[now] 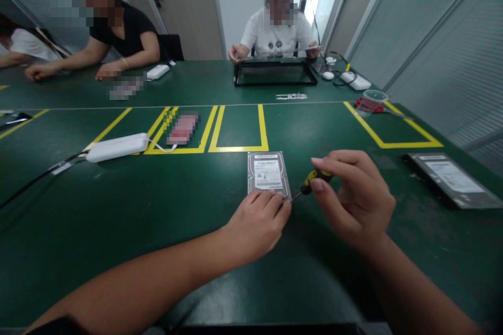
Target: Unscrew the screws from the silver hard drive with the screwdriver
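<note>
A silver hard drive [268, 171] with a white label lies flat on the green table, straight in front of me. My left hand [259, 217] grips its near edge, the fingers curled over it and hiding that end. In my right hand [353, 193] is a small yellow and black screwdriver [314, 178], pinched between thumb and fingers. Its thin shaft slants down to the left, and the tip is at the drive's near right corner, beside my left fingertips. Whether the tip sits in a screw is too small to tell.
Another hard drive [451, 180] lies at the right. A white power strip [118, 147] with a black cable and a pink phone [183, 129] are to the left. Yellow tape [239, 148] marks the table. Across it, a person sits behind a black frame [275, 84]; others sit at the far left.
</note>
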Demonstrator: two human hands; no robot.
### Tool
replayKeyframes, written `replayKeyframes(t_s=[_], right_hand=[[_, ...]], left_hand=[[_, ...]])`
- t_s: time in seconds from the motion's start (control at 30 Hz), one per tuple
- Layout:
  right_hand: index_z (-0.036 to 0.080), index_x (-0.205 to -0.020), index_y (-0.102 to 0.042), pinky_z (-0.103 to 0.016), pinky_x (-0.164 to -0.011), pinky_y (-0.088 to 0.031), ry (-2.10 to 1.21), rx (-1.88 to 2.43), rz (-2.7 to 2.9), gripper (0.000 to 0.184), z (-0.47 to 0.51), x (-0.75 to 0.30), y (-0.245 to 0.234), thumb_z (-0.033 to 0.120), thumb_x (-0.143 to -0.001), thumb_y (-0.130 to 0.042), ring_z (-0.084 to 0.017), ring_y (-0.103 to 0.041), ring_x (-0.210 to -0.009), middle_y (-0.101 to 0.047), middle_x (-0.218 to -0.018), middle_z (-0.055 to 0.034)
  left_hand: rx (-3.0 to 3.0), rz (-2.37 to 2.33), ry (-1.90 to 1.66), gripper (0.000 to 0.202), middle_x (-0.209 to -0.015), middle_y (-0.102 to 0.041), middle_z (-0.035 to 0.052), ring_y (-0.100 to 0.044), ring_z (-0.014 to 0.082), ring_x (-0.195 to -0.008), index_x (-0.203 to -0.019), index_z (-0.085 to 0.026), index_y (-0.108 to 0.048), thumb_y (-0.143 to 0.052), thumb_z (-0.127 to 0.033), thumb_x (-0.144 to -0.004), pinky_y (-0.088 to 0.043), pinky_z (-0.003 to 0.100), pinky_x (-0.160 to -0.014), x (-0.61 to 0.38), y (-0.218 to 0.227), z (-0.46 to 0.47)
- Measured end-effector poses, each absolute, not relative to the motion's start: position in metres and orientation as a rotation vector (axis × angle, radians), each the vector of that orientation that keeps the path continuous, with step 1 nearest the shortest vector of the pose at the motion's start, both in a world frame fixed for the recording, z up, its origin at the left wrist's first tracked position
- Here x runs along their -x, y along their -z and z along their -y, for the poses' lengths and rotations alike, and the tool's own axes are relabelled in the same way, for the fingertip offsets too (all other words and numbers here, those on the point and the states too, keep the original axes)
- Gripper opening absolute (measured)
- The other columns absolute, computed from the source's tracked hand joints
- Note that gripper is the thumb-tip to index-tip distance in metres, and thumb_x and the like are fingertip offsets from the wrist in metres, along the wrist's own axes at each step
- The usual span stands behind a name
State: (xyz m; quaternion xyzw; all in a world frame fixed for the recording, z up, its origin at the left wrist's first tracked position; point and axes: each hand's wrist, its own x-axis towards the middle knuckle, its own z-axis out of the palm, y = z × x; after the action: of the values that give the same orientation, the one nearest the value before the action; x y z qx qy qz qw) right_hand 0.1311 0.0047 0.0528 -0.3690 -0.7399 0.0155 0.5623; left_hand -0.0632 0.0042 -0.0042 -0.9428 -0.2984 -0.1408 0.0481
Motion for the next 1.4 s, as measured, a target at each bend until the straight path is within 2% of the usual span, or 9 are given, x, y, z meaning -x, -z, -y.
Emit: replayKeyframes(t_s=[0.13,0.3,0.4,0.6,0.7,0.93,1.27,1.4], right_hand=[[0.023,-0.124,-0.066,-0.041,-0.086,-0.051,-0.074,0.825,1.779,0.04,-0.004,-0.132,-0.054,0.011,-0.089,-0.053,-0.022,-0.061,-0.103,-0.066,-0.112,-0.0073],[0.023,-0.121,-0.067,-0.037,-0.08,-0.051,-0.037,0.867,1.783,0.039,-0.005,-0.132,-0.053,0.01,-0.085,-0.06,-0.019,-0.061,-0.095,-0.065,-0.105,-0.0064],[0.022,-0.12,-0.067,-0.035,-0.079,-0.05,-0.041,0.865,1.768,0.039,-0.004,-0.131,-0.052,0.011,-0.083,-0.064,-0.018,-0.06,-0.093,-0.063,-0.103,-0.0066],[0.018,-0.118,-0.067,-0.035,-0.08,-0.048,-0.061,0.844,1.77,0.035,-0.002,-0.129,-0.053,0.011,-0.085,-0.06,-0.018,-0.06,-0.095,-0.062,-0.103,-0.0081],[0.018,-0.118,-0.068,-0.034,-0.08,-0.048,-0.057,0.834,1.774,0.034,-0.002,-0.128,-0.053,0.011,-0.086,-0.06,-0.018,-0.06,-0.095,-0.062,-0.103,-0.0081],[0.017,-0.116,-0.068,-0.032,-0.076,-0.047,-0.06,0.825,1.765,0.035,-0.002,-0.129,-0.054,0.009,-0.083,-0.064,-0.017,-0.059,-0.092,-0.062,-0.101,-0.0075],[0.021,-0.119,-0.064,-0.033,-0.07,-0.045,-0.097,0.803,1.704,0.044,-0.006,-0.129,-0.046,0.008,-0.077,-0.07,-0.017,-0.055,-0.087,-0.058,-0.099,-0.0059],[0.018,-0.118,-0.066,-0.038,-0.08,-0.048,-0.119,0.788,1.761,0.035,-0.004,-0.129,-0.05,0.01,-0.084,-0.061,-0.021,-0.059,-0.098,-0.063,-0.106,-0.0089]], left_hand=[[2.89,0.933,0.435,0.041,-0.119,-0.063,0.0121,-0.058,0.0282,-0.11,-0.128,-0.013,-0.056,-0.054,-0.022,-0.088,-0.047,0.043,-0.093,0.064,0.004,-0.004],[2.951,1.006,0.484,0.036,-0.11,-0.065,0.0089,-0.058,0.0266,-0.105,-0.122,-0.017,-0.06,-0.056,-0.023,-0.087,-0.04,0.048,-0.1,0.063,-0.002,-0.009],[2.987,1.089,0.464,0.027,-0.104,-0.065,0.0071,-0.057,0.027,-0.103,-0.115,-0.02,-0.063,-0.056,-0.027,-0.089,-0.039,0.049,-0.098,0.062,-0.008,-0.014],[3.176,1.202,0.506,0.017,-0.106,-0.061,0.0055,-0.053,0.0246,-0.104,-0.103,-0.021,-0.065,-0.061,-0.028,-0.088,-0.044,0.039,-0.092,0.058,-0.018,-0.03],[3.244,1.216,0.511,0.011,-0.1,-0.06,0.0042,-0.053,0.023,-0.099,-0.095,-0.021,-0.064,-0.064,-0.027,-0.087,-0.045,0.037,-0.087,0.055,-0.02,-0.04],[3.319,1.172,0.349,0.017,-0.104,-0.058,0.0046,-0.055,0.0216,-0.092,-0.095,-0.021,-0.065,-0.07,-0.028,-0.08,-0.045,0.034,-0.077,0.044,-0.021,-0.061],[3.299,1.153,0.182,0.025,-0.107,-0.059,0.005,-0.058,0.0235,-0.094,-0.102,-0.023,-0.066,-0.07,-0.034,-0.079,-0.047,0.035,-0.079,0.037,-0.025,-0.068],[3.295,1.131,0.183,0.018,-0.102,-0.059,0.0045,-0.058,0.0222,-0.091,-0.09,-0.023,-0.068,-0.071,-0.038,-0.08,-0.045,0.033,-0.074,0.037,-0.021,-0.071]])
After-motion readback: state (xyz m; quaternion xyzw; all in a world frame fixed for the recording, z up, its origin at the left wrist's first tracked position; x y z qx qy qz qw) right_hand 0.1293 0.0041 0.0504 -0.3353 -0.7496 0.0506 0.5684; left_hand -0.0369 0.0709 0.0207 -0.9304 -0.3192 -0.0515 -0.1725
